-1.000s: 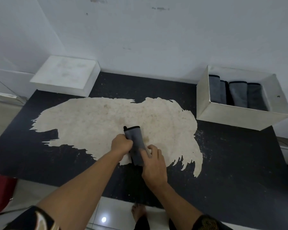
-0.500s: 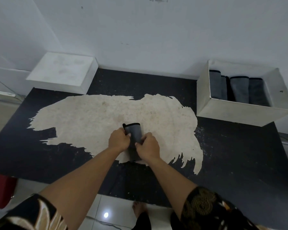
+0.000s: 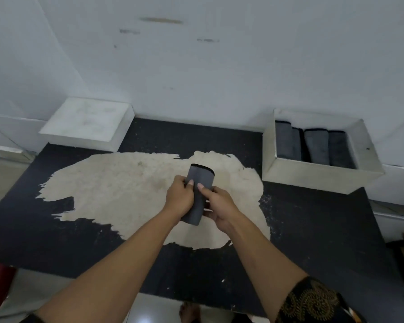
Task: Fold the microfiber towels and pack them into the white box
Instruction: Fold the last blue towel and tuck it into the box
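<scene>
Grey towel: left hand and right hand both grip it, fingers curled round.

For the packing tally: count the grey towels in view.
5. One folded towel gripped by the left hand and right hand; four packed towels side by side in the white box. More may be hidden there.

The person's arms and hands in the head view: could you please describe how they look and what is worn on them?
Both forearms are bare. The left hand and right hand wear no gloves, and no ring or watch shows. The right sleeve is black with a golden scroll pattern; of the left sleeve only a dark sliver shows at the bottom edge.
</scene>
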